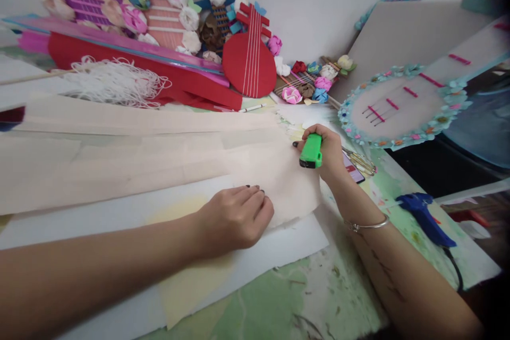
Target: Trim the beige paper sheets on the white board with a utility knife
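My right hand is closed around a bright green plastic tool with a black end, above the right end of a long cream sheet. The tool's far end is hidden, so its exact kind does not show. My left hand rests on the cream sheet near its front edge, fingers curled in and knuckles up, with no object visible in it. A white sheet and a pale yellow piece lie beneath. Another cream strip runs along behind.
A blue glue gun, a phone and scissors lie at right. Behind are tangled white string, a red lute-shaped craft and paper flowers. A flower-edged instrument model leans at right.
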The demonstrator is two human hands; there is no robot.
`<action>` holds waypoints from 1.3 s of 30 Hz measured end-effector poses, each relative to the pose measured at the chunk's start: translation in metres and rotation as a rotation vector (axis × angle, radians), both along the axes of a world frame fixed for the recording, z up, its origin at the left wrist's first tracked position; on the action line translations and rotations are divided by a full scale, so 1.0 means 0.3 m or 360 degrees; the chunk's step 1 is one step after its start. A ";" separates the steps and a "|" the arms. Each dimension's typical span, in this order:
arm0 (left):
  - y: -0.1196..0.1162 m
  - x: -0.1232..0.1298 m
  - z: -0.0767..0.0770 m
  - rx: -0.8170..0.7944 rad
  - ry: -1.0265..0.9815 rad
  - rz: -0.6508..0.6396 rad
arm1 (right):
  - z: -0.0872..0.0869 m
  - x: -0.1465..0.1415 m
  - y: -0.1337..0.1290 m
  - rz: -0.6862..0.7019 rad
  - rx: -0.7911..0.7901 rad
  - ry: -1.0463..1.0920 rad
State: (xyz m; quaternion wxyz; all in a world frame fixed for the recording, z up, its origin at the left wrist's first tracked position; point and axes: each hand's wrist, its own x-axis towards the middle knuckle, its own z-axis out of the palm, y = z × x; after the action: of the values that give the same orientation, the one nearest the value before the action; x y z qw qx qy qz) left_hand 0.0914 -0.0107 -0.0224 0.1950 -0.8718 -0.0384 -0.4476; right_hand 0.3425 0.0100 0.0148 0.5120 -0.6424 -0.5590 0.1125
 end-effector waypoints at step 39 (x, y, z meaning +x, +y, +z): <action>-0.010 -0.018 0.052 0.0015 0.0091 0.0024 | 0.075 -0.052 -0.064 -0.0150 0.0227 -0.0381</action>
State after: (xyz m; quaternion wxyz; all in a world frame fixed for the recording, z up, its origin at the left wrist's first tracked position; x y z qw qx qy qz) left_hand 0.0859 -0.0136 -0.0067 0.2036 -0.8831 -0.0373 -0.4211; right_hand 0.3269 -0.0092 0.0373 0.4908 -0.6388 -0.5918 -0.0290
